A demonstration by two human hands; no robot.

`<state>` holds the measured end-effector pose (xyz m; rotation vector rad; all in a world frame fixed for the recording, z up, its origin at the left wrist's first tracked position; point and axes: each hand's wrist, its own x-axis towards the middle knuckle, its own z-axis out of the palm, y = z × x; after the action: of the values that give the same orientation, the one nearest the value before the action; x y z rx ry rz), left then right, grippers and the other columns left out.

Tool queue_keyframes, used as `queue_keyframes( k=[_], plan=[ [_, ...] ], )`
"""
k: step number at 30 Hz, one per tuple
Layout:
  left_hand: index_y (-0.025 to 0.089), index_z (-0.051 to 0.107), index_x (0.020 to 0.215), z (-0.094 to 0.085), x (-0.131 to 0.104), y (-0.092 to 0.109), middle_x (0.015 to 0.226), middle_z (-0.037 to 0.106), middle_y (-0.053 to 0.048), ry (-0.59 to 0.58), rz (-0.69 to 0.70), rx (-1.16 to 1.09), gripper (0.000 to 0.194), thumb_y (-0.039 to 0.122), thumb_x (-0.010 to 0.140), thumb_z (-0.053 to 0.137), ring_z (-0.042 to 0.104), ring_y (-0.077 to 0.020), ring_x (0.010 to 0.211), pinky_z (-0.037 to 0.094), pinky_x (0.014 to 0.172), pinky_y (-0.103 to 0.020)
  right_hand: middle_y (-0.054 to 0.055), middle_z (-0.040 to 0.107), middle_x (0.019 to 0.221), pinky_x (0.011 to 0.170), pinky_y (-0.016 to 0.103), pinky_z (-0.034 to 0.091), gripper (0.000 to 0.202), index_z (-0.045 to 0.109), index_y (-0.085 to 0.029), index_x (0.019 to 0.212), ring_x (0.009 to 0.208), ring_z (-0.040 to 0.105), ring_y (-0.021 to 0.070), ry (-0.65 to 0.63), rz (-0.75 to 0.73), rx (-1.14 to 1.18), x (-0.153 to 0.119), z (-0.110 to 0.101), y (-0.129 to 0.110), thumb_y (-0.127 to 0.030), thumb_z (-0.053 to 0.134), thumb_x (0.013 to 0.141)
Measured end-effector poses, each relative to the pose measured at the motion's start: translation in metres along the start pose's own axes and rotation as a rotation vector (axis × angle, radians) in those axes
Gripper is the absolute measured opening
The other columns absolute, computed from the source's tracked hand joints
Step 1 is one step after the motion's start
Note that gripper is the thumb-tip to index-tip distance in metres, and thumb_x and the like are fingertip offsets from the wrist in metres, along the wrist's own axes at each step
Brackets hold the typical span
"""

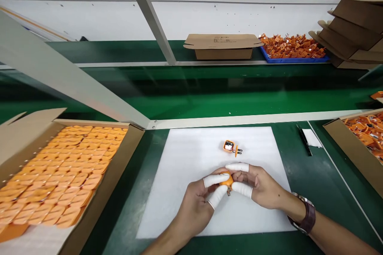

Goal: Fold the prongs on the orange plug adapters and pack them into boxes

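Between my two hands, over a white foam sheet point(179, 203), is a small orange plug adapter point(227, 181) with metal prongs pointing toward me. My left hand point(199, 203) pinches it from the left with thumb and index finger. From the right, my right hand point(257, 185) grips it too, thumb on the near side. White finger covers are on the thumbs and index fingers. Just beyond my hands lies an opened orange adapter housing point(229, 146) with electronics inside, its pronged cover point(237, 151) beside it.
At left stands a cardboard box point(125, 159) with rows of orange pieces point(68, 175). A black pen-like tool point(304, 140) lies at right, near a box point(353, 155) of orange parts. A blue tray point(296, 60), a closed carton point(223, 46) and stacked boxes point(356, 28) are behind.
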<state>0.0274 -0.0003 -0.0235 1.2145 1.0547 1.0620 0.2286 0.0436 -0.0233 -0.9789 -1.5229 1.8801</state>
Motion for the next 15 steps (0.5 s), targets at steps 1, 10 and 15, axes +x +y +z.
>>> queue_keyframes(
  k=[1, 10, 15],
  plan=[
    [0.024, 0.075, 0.113, 0.0, 0.0, 0.0, 0.127, 0.072, -0.008, -0.009, 0.008, 0.003, 0.024, 0.022, 0.091, 0.067, 0.068, -0.0266, 0.118, 0.057, 0.1, -0.037, 0.005, 0.067, 0.101, 0.097, 0.042, 0.051, 0.05, 0.054, -0.019, 0.135, 0.094, 0.065, 0.0189, -0.01, 0.003, 0.014, 0.0, 0.0, 0.0, -0.033, 0.067, 0.089],
    [0.024, 0.074, 0.115, -0.003, 0.005, -0.001, 0.129, 0.071, -0.008, -0.019, -0.056, -0.026, 0.029, 0.029, 0.086, 0.073, 0.065, -0.0295, 0.121, 0.054, 0.105, -0.042, 0.004, 0.068, 0.095, 0.088, 0.038, 0.056, 0.04, 0.059, -0.023, 0.128, 0.086, 0.065, 0.0182, 0.105, -0.116, -0.07, 0.004, 0.013, 0.002, -0.037, 0.066, 0.091],
    [0.023, 0.07, 0.122, -0.005, 0.005, 0.003, 0.13, 0.07, -0.01, -0.033, -0.082, -0.038, 0.035, 0.036, 0.09, 0.067, 0.065, -0.028, 0.121, 0.052, 0.107, -0.044, 0.005, 0.07, 0.099, 0.088, 0.038, 0.056, 0.042, 0.062, -0.022, 0.122, 0.086, 0.068, 0.0173, 0.133, -0.111, 0.077, 0.008, 0.008, 0.004, -0.043, 0.072, 0.087]
  ],
)
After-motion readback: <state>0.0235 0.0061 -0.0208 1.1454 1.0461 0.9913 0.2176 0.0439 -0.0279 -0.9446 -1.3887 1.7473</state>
